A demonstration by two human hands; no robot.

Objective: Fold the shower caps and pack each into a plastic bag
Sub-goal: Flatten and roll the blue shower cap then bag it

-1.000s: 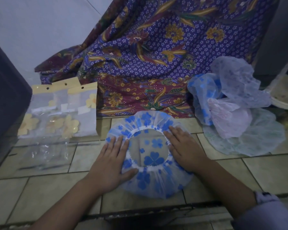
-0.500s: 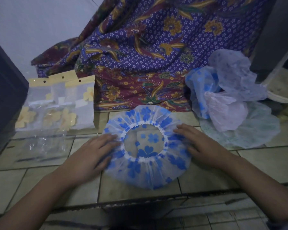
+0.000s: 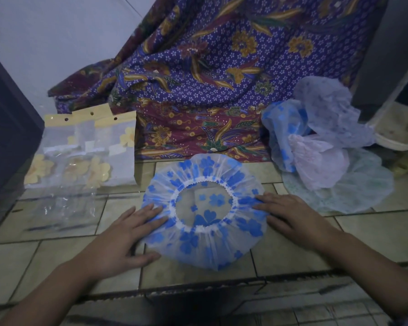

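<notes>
Both hands have slid outward from the elastic ring to the outer frill, spreading the blue-flowered shower cap (image 3: 199,245) wider and flatter on the tiled floor (image 3: 292,252). It lies opening-up midway along the floor, just in front of the hem of the batik cloth (image 3: 222,67). The left hand (image 3: 125,241) rests with its fingers (image 3: 151,214) straight and close together on the cap's left frill, thumb splayed on the tile. The right hand (image 3: 292,217) lies flat too, its fingers (image 3: 265,204) stretched onto the right frill; neither hand grips anything. By my reading this cap is only smoothed out, with no fold yet made, so it still has to be folded and bagged. Toward the floor's left edge, a few packed bags with yellow header cards (image 3: 87,149) appear to hold yellow-flowered caps already, and clear empty plastic bags (image 3: 61,208) lie in front of them. A pile of loose shower caps (image 3: 323,147) waits at the right edge, so plenty of work seems left. The cap itself is thin, translucent plastic printed with blue clover-like flowers, gathered into fine pleats around a white ruffled elastic; it looks limp and slippery.
</notes>
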